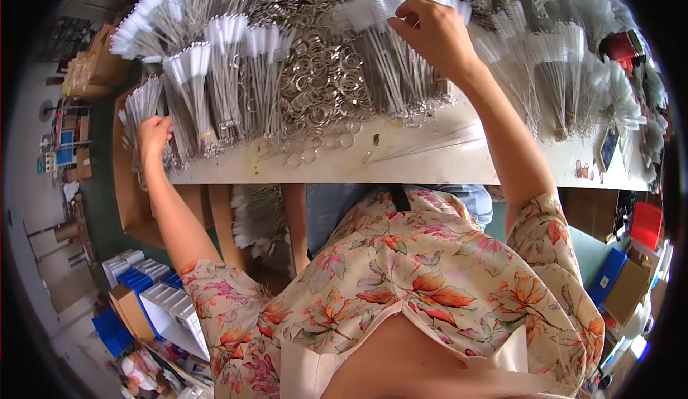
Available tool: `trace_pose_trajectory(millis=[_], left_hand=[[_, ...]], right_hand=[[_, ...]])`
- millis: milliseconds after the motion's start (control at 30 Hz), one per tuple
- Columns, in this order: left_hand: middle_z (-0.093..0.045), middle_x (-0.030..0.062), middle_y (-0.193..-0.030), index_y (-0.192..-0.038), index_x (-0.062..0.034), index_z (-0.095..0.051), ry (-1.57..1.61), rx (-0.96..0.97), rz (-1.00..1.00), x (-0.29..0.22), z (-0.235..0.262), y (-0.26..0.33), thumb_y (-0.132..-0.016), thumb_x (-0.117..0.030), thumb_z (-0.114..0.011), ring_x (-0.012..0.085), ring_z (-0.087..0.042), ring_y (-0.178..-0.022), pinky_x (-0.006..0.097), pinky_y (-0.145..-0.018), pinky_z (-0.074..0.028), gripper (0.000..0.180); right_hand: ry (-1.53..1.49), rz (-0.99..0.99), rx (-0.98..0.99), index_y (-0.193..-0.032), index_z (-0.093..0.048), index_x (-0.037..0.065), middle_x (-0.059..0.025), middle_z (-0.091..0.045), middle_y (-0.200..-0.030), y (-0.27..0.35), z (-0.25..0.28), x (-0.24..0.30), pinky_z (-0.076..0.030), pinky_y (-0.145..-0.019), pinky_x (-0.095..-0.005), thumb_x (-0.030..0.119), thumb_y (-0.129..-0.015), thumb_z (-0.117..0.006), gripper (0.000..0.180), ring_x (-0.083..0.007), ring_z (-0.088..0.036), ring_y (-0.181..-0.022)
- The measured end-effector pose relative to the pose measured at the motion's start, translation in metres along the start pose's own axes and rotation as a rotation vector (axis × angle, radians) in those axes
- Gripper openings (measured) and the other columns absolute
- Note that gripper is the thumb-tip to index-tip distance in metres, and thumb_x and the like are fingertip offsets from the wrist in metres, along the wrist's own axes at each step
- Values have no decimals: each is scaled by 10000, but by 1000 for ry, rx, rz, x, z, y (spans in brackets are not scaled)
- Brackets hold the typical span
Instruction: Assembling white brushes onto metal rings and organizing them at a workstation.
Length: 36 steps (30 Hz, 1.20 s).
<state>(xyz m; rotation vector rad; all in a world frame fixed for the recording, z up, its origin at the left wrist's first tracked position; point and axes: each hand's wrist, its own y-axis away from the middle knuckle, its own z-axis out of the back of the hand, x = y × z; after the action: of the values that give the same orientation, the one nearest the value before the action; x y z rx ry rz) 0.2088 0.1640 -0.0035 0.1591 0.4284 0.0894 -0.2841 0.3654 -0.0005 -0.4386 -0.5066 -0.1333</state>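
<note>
My left hand (155,137) is closed at the table's left end, against a bundle of thin wire-stemmed brushes (141,104). Its fingertips are turned away, so what they hold is hidden. Farther right and higher, my right hand (434,32) is over the white bristle heads of another brush bundle (393,62). Its fingers are curled with thumb and forefinger close together, and I cannot make out anything between them. A heap of metal split rings (326,77) lies between the two hands. Several loose brushes (423,147) lie flat near the front edge.
More tied brush bundles (562,77) stand along the white table (337,170). A few clear rings (308,154) lie before the metal heap. A phone-like dark object (609,148) is at the right. Cardboard boxes (136,198) and white-blue trays (172,313) stand below on the left.
</note>
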Motion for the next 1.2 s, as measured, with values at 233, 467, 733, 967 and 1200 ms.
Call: trace_pose_trajectory(millis=[233, 467, 733, 967, 1200], left_hand=[[-611, 19, -684, -825, -20, -612, -37, -76, -193, 7, -7, 3, -815, -243, -570, 84, -537, -525, 256, -437, -392, 227], [-649, 103, -806, -896, -23, -546, 67, 1, 12, -16, -8, 13, -842, -190, -502, 145, -629, -663, 279, -520, -486, 181], [-595, 134, -894, -1164, -47, -497, 112, -313, -130, -18, 20, 46, -841, 13, -485, 148, -587, -730, 265, -578, -529, 328], [-511, 4, -712, -1037, -33, -578, 663, 106, -323, -157, -42, 115, -858, -157, -506, 26, -389, -536, 169, -429, -321, 229], [-577, 124, -672, -772, 19, -550, -18, 51, -654, -149, -99, 88, -819, -153, -594, 236, -531, -594, 325, -604, -429, 184]], right_hand=[[-306, -161, 77, -901, -663, 50, -45, -665, -789, -13, -2, -16, -472, -643, -256, 233, -787, -640, 217, -118, -594, -684], [-675, -296, -380, -1032, -544, 12, -46, -577, -761, 23, 102, -38, -482, -635, -247, 217, -901, -476, 252, -122, -562, -643], [86, -364, -9, -859, -657, 71, 12, -479, -582, 108, 106, -87, -330, -473, -237, 190, -757, -664, 157, -67, -385, -511], [492, -259, 9, -825, -662, 84, -128, -599, -680, 104, 83, -107, -481, -606, -409, 198, -749, -587, 155, -300, -608, -682], [223, -559, 124, -775, -679, 109, -140, -635, -744, 80, 110, -122, -501, -662, -412, 255, -686, -584, 196, -326, -616, -703]])
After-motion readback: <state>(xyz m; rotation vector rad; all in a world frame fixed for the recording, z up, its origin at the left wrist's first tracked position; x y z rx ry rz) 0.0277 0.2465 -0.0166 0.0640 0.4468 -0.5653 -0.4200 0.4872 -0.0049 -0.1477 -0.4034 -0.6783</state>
